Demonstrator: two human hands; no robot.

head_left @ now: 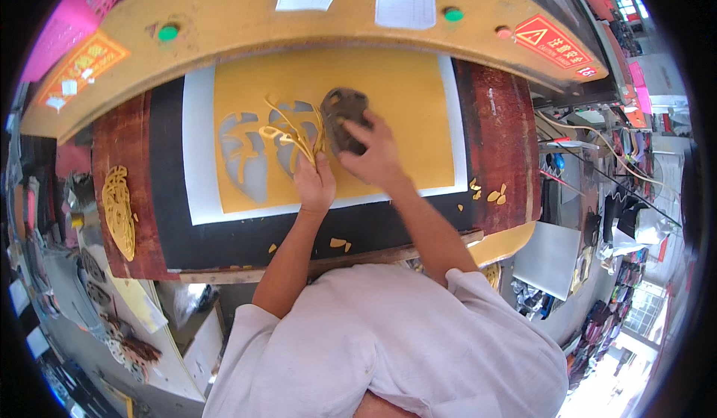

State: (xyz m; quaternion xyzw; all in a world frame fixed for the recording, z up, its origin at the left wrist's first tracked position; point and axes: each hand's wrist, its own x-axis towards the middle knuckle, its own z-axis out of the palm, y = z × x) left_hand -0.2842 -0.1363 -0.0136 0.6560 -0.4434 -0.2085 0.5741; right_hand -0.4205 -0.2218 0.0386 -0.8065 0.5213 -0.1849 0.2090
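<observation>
My left hand pinches thin, looped yellow cut-out pieces, which stick up from its fingers. To its right, my right hand grips a dark, shoe-upper-shaped cutting die, fingers along its right edge and thumb at the lower end. The die is over a yellow sheet and slightly blurred; I cannot tell whether it touches. Two upper-shaped cut-outs show in that sheet: one whole opening at left, and another beside it, partly hidden by the held pieces. A white sheet lies beneath.
A yellow machine beam with green buttons arches across the far side. The black board rests on a reddish-brown table. Stacked yellow cut pieces lie at left, small yellow scraps at right. A rack of materials stands farther right.
</observation>
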